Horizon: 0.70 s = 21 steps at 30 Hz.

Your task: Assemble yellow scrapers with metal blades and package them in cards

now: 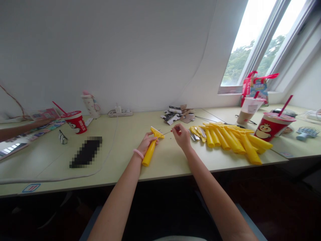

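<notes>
Wrapped round a yellow scraper-like tool [149,152] is my left hand [146,143], with a pink coiled band at its wrist. The tool's wide head points away and its hollow handle points toward me. My right hand [182,134] pinches a thin screwdriver-like rod, whose far end reaches the tool's head. Tiny pieces lie on the table between the hands. Right of my right hand is a pile of yellow handles [234,139], beside small yellow heads with metal blades [198,133].
Torn black and brown packaging [177,114] lies near the wall. Red cups [74,122] stand left and right [273,126], with a milky cup [248,110] nearby. A pixelated dark object [86,152] and a white cable lie left. Another person's arm [22,129] reaches in.
</notes>
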Each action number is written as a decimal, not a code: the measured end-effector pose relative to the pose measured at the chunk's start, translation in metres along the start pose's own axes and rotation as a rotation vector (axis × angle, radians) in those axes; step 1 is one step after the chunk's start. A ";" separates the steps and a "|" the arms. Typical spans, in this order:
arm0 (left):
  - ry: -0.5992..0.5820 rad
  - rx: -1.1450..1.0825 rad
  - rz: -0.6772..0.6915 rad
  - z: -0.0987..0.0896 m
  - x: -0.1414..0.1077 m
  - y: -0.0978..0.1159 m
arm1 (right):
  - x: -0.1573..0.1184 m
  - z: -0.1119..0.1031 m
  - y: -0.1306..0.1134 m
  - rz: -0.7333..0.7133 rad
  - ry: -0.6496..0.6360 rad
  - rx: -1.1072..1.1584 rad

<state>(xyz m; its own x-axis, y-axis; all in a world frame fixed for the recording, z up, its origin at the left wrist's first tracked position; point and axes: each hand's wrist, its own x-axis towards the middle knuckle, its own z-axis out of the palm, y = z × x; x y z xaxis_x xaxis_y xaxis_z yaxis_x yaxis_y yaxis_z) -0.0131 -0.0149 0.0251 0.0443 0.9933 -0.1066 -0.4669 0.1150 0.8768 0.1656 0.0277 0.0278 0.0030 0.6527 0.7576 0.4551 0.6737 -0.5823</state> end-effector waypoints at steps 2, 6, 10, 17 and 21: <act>-0.003 -0.008 0.000 0.000 0.000 0.000 | 0.000 -0.001 -0.002 0.012 0.013 0.019; 0.002 -0.020 -0.002 -0.002 0.002 -0.001 | 0.000 -0.001 -0.003 0.051 0.026 0.040; 0.010 -0.020 -0.001 -0.003 0.002 -0.001 | 0.001 0.000 -0.001 0.081 0.009 0.063; 0.014 -0.024 0.000 -0.004 0.003 -0.003 | 0.001 0.000 0.000 0.108 0.012 0.055; 0.008 -0.015 0.007 -0.005 0.004 -0.004 | 0.001 0.001 0.002 0.115 0.012 0.040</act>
<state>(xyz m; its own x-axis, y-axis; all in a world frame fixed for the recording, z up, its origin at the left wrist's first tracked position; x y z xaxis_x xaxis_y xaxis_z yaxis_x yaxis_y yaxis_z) -0.0158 -0.0113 0.0190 0.0338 0.9940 -0.1039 -0.4807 0.1073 0.8703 0.1657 0.0299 0.0276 0.0638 0.7225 0.6884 0.4152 0.6081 -0.6766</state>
